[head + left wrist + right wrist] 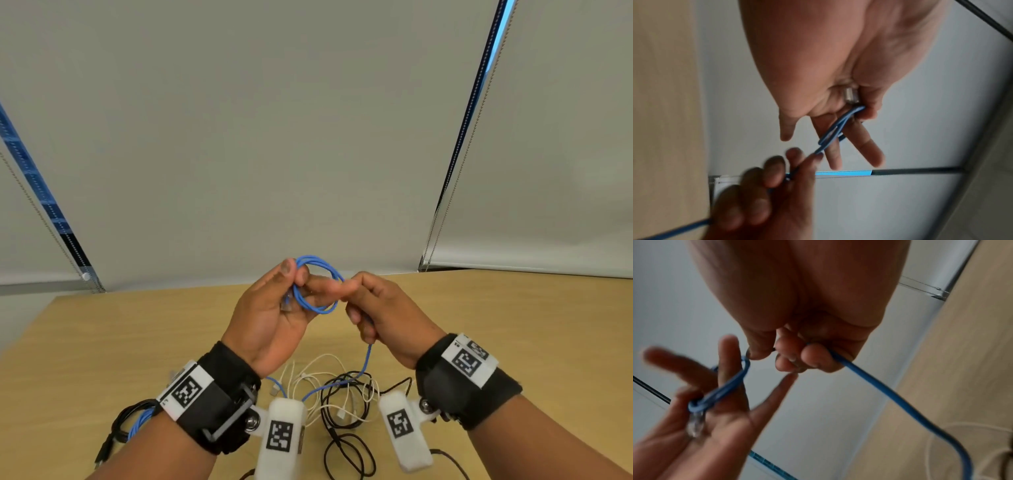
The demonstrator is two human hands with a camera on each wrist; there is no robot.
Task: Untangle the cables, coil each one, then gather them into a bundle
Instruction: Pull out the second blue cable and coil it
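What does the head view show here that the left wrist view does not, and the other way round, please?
Only the head view shows the tangle of white and black cables lying on the wooden table, with the blue cable trailing down into it, and another black and blue bundle beside the left forearm. Only the left wrist view shows the palm side of the left hand, with the clear plug against it. Both show the left hand holding the blue loops and the right hand gripping the strand.
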